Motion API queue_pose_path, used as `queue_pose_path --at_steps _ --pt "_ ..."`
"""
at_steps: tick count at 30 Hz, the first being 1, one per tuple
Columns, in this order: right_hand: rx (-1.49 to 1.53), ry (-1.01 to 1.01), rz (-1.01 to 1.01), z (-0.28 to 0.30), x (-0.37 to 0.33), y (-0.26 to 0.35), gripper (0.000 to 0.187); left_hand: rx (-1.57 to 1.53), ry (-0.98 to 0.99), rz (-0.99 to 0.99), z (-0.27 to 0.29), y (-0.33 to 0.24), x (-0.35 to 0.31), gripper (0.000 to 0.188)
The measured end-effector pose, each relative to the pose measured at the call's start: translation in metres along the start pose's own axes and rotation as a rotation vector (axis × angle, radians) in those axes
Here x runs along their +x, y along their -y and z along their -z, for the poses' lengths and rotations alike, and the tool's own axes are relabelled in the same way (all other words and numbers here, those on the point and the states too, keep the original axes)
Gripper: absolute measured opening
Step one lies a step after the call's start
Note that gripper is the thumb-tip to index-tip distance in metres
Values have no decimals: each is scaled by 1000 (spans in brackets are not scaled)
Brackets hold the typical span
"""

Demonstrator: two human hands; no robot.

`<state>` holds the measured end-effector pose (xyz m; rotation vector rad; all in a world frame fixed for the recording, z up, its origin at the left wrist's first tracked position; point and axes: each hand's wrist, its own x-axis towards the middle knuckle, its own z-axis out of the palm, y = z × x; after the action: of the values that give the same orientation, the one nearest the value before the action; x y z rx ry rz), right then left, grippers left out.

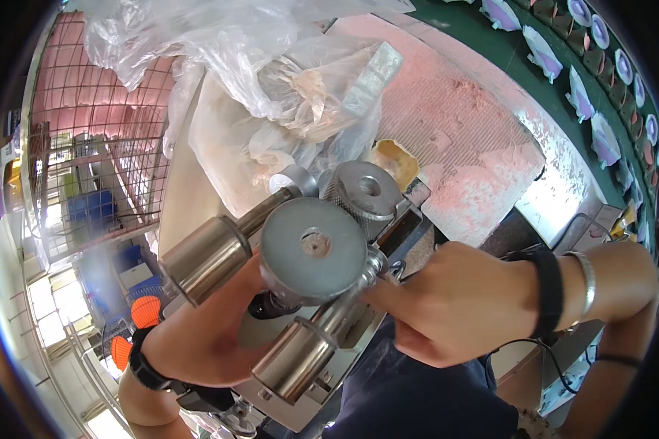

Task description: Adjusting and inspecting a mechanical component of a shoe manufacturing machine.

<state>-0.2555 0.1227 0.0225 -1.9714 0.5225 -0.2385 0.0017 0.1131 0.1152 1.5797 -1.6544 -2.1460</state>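
Observation:
In front of me stands a metal machine with a large round grey disc, a knurled roller behind it and two shiny cylinders, one at the left and one lower down. My left hand reaches in beneath the disc between the cylinders; its fingers are hidden there. To the right of the disc is my right hand, its fingers curled closed beside a metal shaft fitting. What its fingertips grip, if anything, is hidden.
Crumpled clear plastic bags lie behind the machine. A pink-dusted board and a yellow-rimmed cup sit beyond it. Along the far right runs a green conveyor carrying purple-and-white pieces. A wire mesh cage stands at the left.

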Motion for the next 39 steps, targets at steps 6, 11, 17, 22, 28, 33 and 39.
queue_pose_path --at_steps 6,11,17,22,28,33,39 --pt "76 107 -129 -20 14 22 59 268 47 -95 8 3 3 61" --pt "136 150 -267 -14 -3 16 71 228 10 -154 5 9 5 62" --pt "34 80 -158 -23 -14 -14 78 182 28 -117 7 14 8 65" --pt "-77 20 -24 -15 -13 -31 72 287 -15 -89 1 3 2 61" --pt "-247 -15 -108 -5 -16 -40 60 253 -116 25 -8 -13 -20 65" --pt "19 -524 222 -27 -2 -30 35 568 -412 41 -43 -36 -56 46" --pt "-351 -270 263 -22 14 -23 25 518 -756 -73 -103 -21 -101 35"
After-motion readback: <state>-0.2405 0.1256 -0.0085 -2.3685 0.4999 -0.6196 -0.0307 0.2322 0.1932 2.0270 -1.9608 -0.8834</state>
